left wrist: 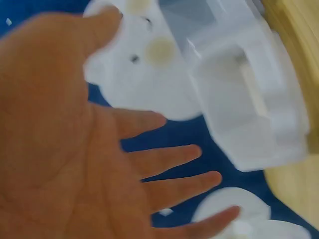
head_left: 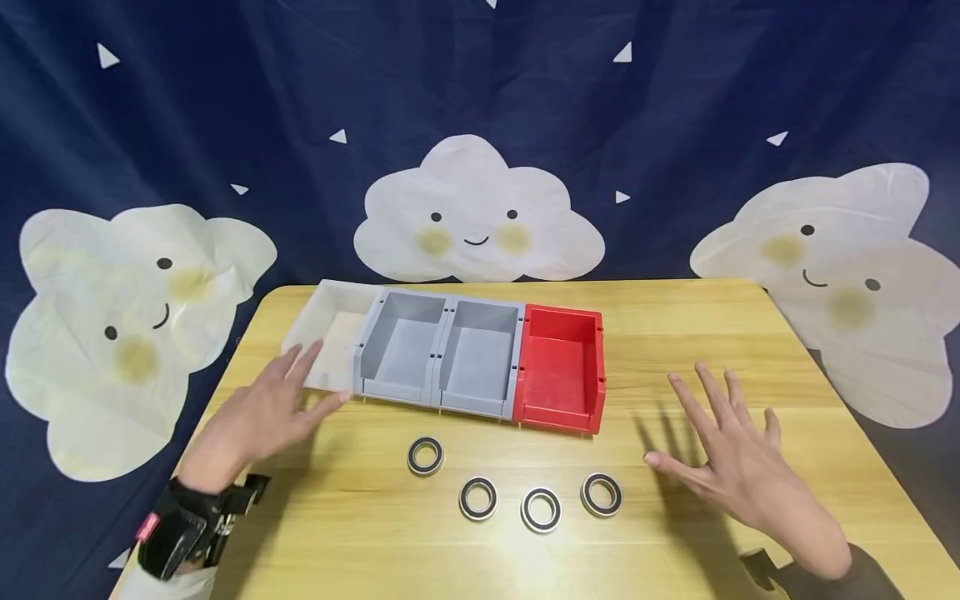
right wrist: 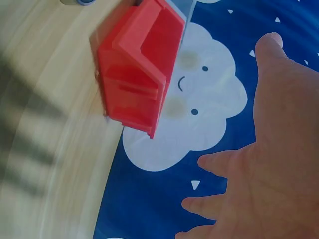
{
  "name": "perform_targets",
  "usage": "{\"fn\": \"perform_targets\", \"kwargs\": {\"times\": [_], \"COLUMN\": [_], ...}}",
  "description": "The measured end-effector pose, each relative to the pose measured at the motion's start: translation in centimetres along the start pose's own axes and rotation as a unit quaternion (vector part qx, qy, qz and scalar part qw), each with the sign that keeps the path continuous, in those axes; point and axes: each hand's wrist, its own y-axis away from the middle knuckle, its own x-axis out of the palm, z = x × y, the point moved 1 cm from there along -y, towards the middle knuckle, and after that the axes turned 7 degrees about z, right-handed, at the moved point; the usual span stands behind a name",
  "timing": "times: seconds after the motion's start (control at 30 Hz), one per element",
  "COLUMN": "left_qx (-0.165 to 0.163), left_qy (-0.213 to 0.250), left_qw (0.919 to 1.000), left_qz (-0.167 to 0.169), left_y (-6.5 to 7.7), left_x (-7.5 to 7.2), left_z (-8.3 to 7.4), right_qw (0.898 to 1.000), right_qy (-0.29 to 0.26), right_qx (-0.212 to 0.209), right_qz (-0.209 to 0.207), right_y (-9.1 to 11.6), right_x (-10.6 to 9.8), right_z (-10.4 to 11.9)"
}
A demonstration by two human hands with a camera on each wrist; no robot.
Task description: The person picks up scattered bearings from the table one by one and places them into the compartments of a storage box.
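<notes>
Several ball bearings lie flat on the table in front of a row of bins: one bearing point(head_left: 412, 457) at the left, another bearing point(head_left: 466, 499), a third bearing point(head_left: 527, 510) and a bearing point(head_left: 588, 495) at the right. My left hand point(head_left: 258, 417), fingers spread, hovers by the front of the white bin point(head_left: 306, 377) and holds nothing. To the right of the red bin point(head_left: 555, 375), my right hand point(head_left: 738, 462) is held over the table with its fingers spread. In the wrist views, the left palm point(left wrist: 75, 149) and right palm point(right wrist: 279, 149) are bare.
Two grey bins point(head_left: 405, 354) stand between the white and red ones, joined in one row. The wooden table point(head_left: 675, 333) ends at a dark blue curtain point(head_left: 480, 67) printed with white clouds. A black wrist device point(head_left: 176, 533) sits on the left forearm.
</notes>
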Motion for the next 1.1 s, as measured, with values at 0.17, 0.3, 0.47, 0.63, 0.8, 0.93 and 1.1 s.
{"fn": "perform_targets", "kwargs": {"times": [0.17,0.3,0.47,0.63,0.8,0.93,1.1], "left_qx": [-0.023,-0.053,-0.101,-0.096,-0.092,-0.090,-0.098], "left_qy": [0.032,0.042,0.058,0.061,0.054,0.057,0.064], "left_qw": [0.9992,0.9975,0.9931,0.9935,0.9943,0.9943,0.9931], "left_qz": [-0.010,-0.020,-0.008,-0.003,-0.010,-0.007,-0.003], "left_y": [-3.2,-5.9,-8.1,-9.5,-9.9,-10.0,-10.1], "left_x": [-0.3,0.3,1.6,2.4,2.7,2.8,3.0], "left_z": [3.7,6.1,8.1,8.6,8.7,8.9,8.8], "right_qw": [1.000,1.000,0.999,0.997,0.992,0.988,0.983], "right_qy": [-0.009,-0.014,-0.036,-0.076,-0.117,-0.143,-0.175], "right_qx": [0.003,0.004,-0.009,-0.023,-0.043,-0.053,-0.025], "right_qz": [0.012,0.014,0.012,0.017,0.021,-0.008,-0.054], "right_y": [0.2,0.3,0.1,-0.5,-1.9,-4.1,-7.7], "right_x": [0.5,0.9,1.3,1.3,1.6,1.8,1.8], "right_z": [0.3,0.6,1.3,2.2,3.1,3.8,4.2]}}
